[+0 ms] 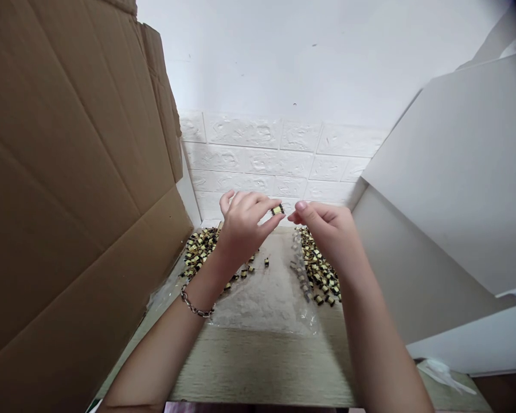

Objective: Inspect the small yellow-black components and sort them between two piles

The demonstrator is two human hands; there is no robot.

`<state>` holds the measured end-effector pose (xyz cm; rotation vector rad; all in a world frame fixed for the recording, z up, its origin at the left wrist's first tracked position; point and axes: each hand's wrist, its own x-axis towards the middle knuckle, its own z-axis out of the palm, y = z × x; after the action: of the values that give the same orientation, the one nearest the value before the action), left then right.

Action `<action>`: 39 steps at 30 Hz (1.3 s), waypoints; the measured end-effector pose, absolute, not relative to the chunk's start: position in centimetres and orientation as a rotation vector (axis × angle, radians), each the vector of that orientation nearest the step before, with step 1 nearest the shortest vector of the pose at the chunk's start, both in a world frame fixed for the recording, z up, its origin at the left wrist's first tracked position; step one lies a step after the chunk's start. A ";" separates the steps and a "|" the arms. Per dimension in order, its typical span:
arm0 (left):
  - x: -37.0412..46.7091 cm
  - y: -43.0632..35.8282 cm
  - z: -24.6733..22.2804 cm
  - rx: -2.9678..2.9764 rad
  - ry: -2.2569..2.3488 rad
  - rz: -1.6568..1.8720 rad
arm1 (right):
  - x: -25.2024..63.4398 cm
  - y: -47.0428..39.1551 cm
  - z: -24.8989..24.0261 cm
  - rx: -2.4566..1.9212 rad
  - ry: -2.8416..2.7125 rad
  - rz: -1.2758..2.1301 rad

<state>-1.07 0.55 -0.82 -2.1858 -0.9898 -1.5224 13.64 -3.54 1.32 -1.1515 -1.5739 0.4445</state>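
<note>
Between the thumb and fingertips of my left hand [247,221] is a small transformer [277,210], with yellow tape round its middle and black ends with pins. Just to its right, my right hand [324,221] is closed in a pinch, its fingertips close to the part; whatever they may hold is too small to make out. Both hands are raised above a clear plastic bag [262,310] lying flat. One loose transformer [266,262] rests on the bag. A heap of similar parts [200,246] lies left, partly behind my left wrist, and another heap [320,267] lies under my right hand.
A tall cardboard sheet [77,172] walls off the left side. White panels [447,172] stand on the right, and a white brick-patterned wall [262,160] closes the back. The light wooden tabletop [262,367] shows in front; a crumpled white scrap [445,373] lies at lower right.
</note>
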 end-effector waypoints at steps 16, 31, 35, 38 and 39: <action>-1.2 0.8 -1.3 -1.819 -0.712 -1.223 | 13.3 -3.2 1.4 -1.068 -1.489 0.897; -1.1 0.6 -1.1 -1.804 -0.717 -1.230 | 13.2 -3.1 1.2 -1.122 -1.619 0.923; -1.2 0.4 -1.1 -1.874 -0.743 -1.233 | 13.2 -2.9 1.0 -1.118 -1.627 0.896; -1.2 0.4 -1.1 -1.918 -0.761 -1.251 | 13.3 -2.8 0.8 -1.130 -1.621 0.854; -1.1 0.4 -1.1 -1.934 -0.768 -1.257 | 13.4 -2.8 0.8 -1.138 -1.619 0.839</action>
<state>-1.14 0.37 -1.08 -1.9337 -0.7684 -1.2571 13.37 -2.84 0.83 -1.1377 -1.6189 0.8389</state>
